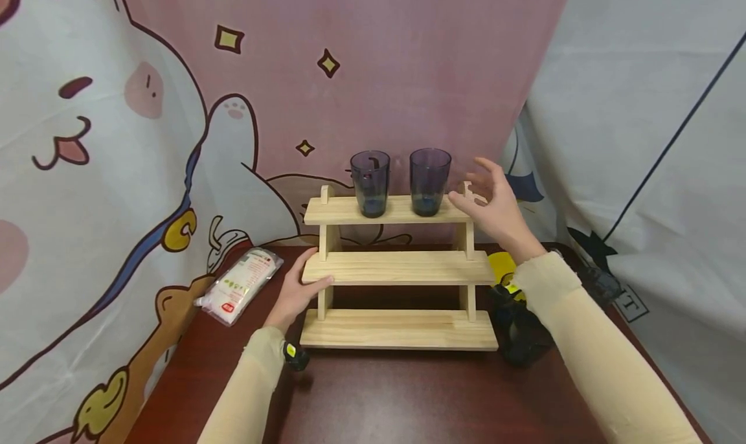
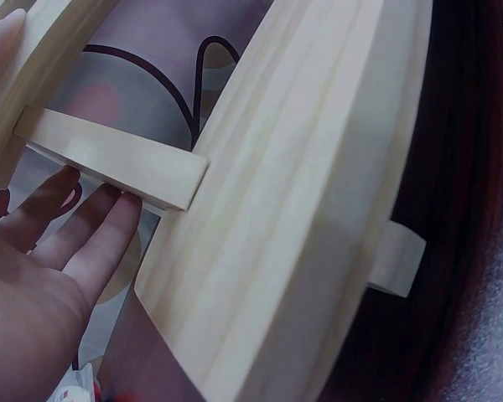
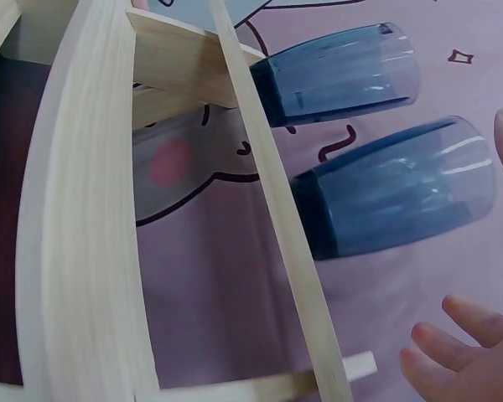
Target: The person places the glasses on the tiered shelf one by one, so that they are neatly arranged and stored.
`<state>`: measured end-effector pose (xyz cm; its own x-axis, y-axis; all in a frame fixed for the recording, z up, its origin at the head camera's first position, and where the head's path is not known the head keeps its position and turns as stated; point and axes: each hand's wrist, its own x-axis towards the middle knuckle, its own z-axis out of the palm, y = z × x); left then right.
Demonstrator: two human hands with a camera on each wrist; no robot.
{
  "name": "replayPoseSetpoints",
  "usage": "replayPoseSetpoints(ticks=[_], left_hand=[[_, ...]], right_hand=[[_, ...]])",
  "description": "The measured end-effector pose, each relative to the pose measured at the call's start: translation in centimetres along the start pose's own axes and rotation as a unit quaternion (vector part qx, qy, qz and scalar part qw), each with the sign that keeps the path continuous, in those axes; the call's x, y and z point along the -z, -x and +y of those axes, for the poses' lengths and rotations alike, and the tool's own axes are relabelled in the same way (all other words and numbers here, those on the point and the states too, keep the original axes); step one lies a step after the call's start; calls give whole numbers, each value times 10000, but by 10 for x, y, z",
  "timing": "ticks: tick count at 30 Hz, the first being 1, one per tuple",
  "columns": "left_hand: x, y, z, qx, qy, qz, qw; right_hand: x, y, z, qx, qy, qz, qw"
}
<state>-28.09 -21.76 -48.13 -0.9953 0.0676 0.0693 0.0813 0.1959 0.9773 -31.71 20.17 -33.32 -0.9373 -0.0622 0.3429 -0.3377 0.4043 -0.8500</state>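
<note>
The person's left hand (image 1: 297,288) rests against the left end of the middle step of a three-step pale wooden rack (image 1: 399,272), thumb lying along the front edge of that board and fingers straight, reaching behind it; the left wrist view shows those straight fingers (image 2: 92,226) touching the underside of a short crosspiece, so the hand steadies the rack without curling round it. The right hand (image 1: 495,204) hovers in the air just beside the right end of the top step, fingers spread apart and loosely bent, holding nothing; its fingertips are near the right-hand tumbler but not touching it. Two dark translucent blue-grey tumblers stand upright on the top step, side by side with a small gap between them: the left tumbler (image 1: 370,183) and the right tumbler (image 1: 430,181), both also seen from the right wrist camera with the open fingers (image 3: 461,352) close by. The rack stands on a dark reddish-brown tabletop (image 1: 379,399). To the left of the rack, on the tabletop, lies a clear plastic packet (image 1: 239,285) with white contents and a red label. To the right, partly hidden behind the right forearm, are a yellow object (image 1: 501,266) and something black, too obscured to identify. Behind everything hangs a pink and white cartoon curtain (image 1: 146,107).
</note>
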Motion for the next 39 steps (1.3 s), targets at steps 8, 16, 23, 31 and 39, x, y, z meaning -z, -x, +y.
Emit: replayPoseSetpoints(ticks=[8, 16, 23, 31, 39], left_hand=[[0, -1, -1, 29, 10, -4, 10000], [2, -2, -2, 7, 35, 11, 10000], [2, -2, -2, 18, 27, 13, 10000], [1, -2, -1, 43, -107, -20, 9999], [0, -2, -1, 4, -23, -62, 10000]], right_hand=[[28, 29, 2, 79, 277, -3, 9996], [50, 62, 10, 204, 796, 23, 9966], [59, 93, 29, 502, 1350, -30, 9896], [70, 127, 49, 665, 1923, 84, 9791], [76, 158, 67, 349, 2143, -45, 9761]])
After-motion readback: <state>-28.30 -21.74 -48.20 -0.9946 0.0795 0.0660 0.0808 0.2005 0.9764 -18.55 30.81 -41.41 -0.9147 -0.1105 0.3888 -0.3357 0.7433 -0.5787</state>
